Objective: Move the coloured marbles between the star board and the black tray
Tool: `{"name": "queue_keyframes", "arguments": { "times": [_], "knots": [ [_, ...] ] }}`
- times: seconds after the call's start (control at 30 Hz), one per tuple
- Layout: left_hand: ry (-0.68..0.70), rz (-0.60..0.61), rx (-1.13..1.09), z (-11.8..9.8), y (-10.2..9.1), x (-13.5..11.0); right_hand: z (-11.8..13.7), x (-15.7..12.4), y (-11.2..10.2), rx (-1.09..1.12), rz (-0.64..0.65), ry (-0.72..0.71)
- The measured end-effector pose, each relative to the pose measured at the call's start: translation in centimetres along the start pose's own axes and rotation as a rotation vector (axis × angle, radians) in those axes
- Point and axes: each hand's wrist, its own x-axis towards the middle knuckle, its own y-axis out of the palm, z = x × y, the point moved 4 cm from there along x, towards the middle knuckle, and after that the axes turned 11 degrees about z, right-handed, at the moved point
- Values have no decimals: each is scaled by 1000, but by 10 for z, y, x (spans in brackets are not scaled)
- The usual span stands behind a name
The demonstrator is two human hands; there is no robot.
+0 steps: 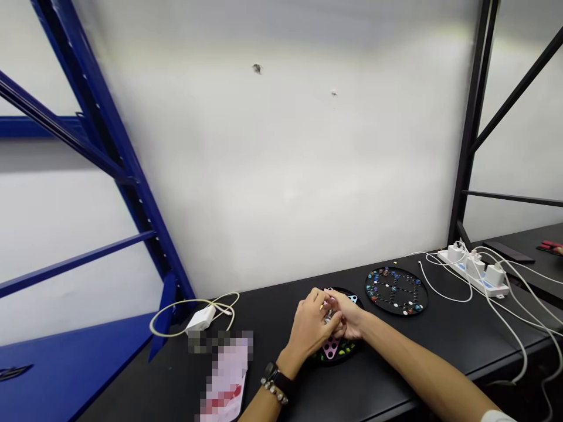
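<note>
1. Black workbench (440,346) carrying everything, with blue steel shelving (132,193) well left of the round dark board (352,350) under the hands.
2. Power strip (472,269), white plugs and cables packed in, sits off to that board's right.
3. Beaded round board (396,291), dotted with coloured marbles, lies just right of it.
4. Blurred paper packet (226,375) near its left, white charger (201,319) beyond that.
5. Both hands right over the board! Left hand (308,328) and right hand (349,316) pressed close, fingertips (328,308) pinching a small pale piece (328,316), mostly hidden.
6. Pink triangular piece (331,349) on the board just beneath them; black watch (277,378) and beaded bracelet (275,391) on the left wrist.
</note>
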Motion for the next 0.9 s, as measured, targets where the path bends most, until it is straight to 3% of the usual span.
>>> {"name": "queue_keyframes", "arguments": {
  "times": [0.13,0.3,0.37,0.47,0.53,0.6,0.73,0.9],
  "knots": [
    [-18,-12,-35,-2,-6,-2,3,-2,-3,-105,26,-9],
    [47,73,-71,-6,-4,-7,25,-19,-21,-450,-78,-236],
    [70,126,-71,-5,2,-9,36,-28,-35,-741,-275,-300],
    [51,199,-62,4,8,-11,55,-49,-57,-1224,-762,-378],
    [42,283,-63,13,10,-12,64,-63,-72,-1405,-1007,-320],
    [62,377,-71,21,11,-14,70,-76,-90,-1458,-1121,-184],
    [86,468,-94,32,10,-16,75,-99,-123,-1436,-1224,74],
    [72,412,-45,35,9,-14,74,-106,-136,-1490,-1286,111]
  ]
}}
